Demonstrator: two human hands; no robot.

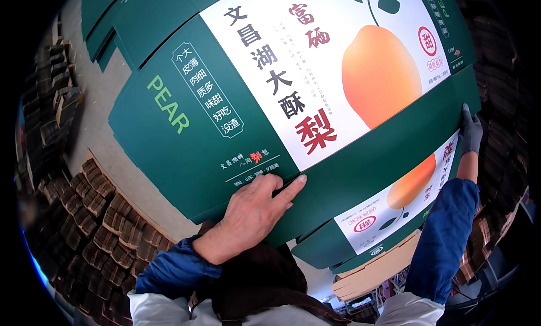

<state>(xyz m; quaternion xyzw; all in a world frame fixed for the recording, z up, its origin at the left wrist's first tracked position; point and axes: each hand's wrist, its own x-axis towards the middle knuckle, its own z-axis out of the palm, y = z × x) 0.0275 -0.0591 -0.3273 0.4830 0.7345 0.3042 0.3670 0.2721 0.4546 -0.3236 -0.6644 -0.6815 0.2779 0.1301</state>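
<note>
A large flat cardboard box blank (349, 160), dark green with a white panel and a big orange-yellow pear picture, spreads in front of me. My left hand (248, 213) is bare and lies on its near edge. The index finger stretches right along the crease below the white panel, and the other fingers are bent against the green face. At the far right corner my right hand (472, 133), in a grey glove, grips the blank's edge; one finger reaches up along it, the others are partly hidden. Under the near edge shows another printed green-and-white box panel (394, 202).
Stacks of brown folded cardboard (107, 224) stand on the floor at the left, with more dark stacks (507, 101) at the right. More green cardboard (129, 22) lies at the upper left. A plain brown cardboard edge (366, 269) shows below the printed panel. Concrete floor (90, 112) runs along the left.
</note>
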